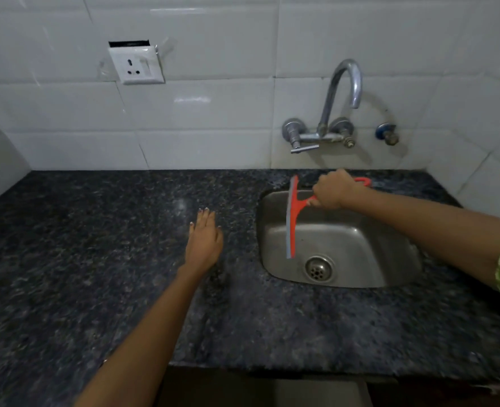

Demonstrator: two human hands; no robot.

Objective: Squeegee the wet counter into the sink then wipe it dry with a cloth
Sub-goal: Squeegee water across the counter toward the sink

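— Red plastic first: we see the squeegee (293,218) held over the steel sink (390,274), its blade running front to back above the basin's left part, near the drain (318,268).

— And the grip on it?

— We see the right hand (332,190) with fingers curled tight round the handle. The left hand (203,237) lies flat, fingers straight and together, on the dark speckled bench (96,259), just left of the sink.

— Behind?

— We note a tap (340,92) and a socket (135,64) on the white tiled wall.
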